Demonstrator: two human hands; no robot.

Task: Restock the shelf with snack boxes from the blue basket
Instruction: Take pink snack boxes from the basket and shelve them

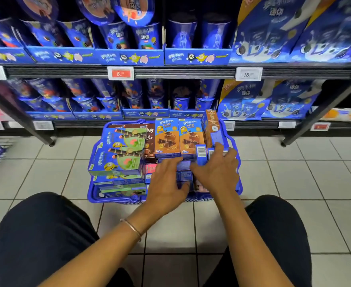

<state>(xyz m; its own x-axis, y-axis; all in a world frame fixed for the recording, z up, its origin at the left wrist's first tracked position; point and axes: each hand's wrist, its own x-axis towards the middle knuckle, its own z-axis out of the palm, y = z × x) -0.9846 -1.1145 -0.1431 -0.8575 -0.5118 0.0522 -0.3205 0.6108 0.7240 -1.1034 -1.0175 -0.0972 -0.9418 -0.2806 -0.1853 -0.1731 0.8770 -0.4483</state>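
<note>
Head view: the left hand (167,181) reaches into the blue plastic basket (116,198) and holds small dark-blue cardboard boxes (183,175) between its thumb and its fingers. The right hand (217,169) lies beside it, fingers spread and relaxed on the ends of more such boxes, gripping nothing that I can see. These boxes fill the basket's right part on the side nearest the person. Along its far side stand 2 upright orange-and-blue snack boxes (167,139), and a 3rd orange box (211,129) leans at the far right corner. A brown chocolate box (148,139) sits to their left, and a pink box (150,168) shows lower down near the middle. The basket's left half holds a stack of flat green-and-blue snack boxes (125,152), tilted and rising above the rim. The likeliest slip, as I judge it, is that lifting several small boxes at once lets 1 slide out of the hold. Pulling them could also take support from the upright orange boxes, so they topple, and a knock could send the tilted green stack over the rim onto the white tiled floor (46,166). Beyond the basket, the dark metal shelf (77,124) looks tightly packed with blue snack tubs (141,96), so forcing a box in may dislodge them.
</note>
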